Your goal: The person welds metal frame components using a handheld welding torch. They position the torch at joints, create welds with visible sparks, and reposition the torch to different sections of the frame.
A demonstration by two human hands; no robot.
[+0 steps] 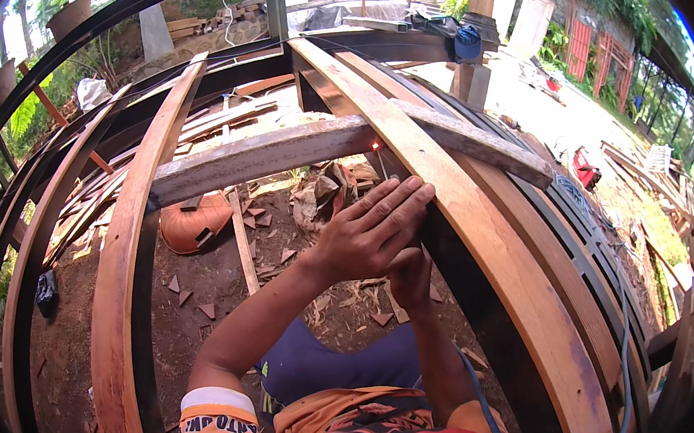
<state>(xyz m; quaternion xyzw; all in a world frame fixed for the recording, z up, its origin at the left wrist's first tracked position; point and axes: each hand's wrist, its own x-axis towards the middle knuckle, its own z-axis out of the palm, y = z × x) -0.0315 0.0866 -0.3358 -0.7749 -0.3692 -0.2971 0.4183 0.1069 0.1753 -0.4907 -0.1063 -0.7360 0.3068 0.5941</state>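
Note:
A thin welding electrode reaches up from my hands to a glowing orange spot where a worn grey bar meets the dark side of a wood-topped beam. My right hand is closed below, by that beam. The electrode holder in it is almost wholly hidden by my hands, and a blue cable runs beside that forearm. Across the top of it lies my left hand, its fingers stretched out flat together near the electrode's lower end, fingertips by the beam. A second grey bar rests across the beams at right.
Long wood-topped beams curve past me on both sides. On the dirt lie an orange welding mask, crumpled brown sacking and several triangular offcuts. A dark blue cap sits by the far post.

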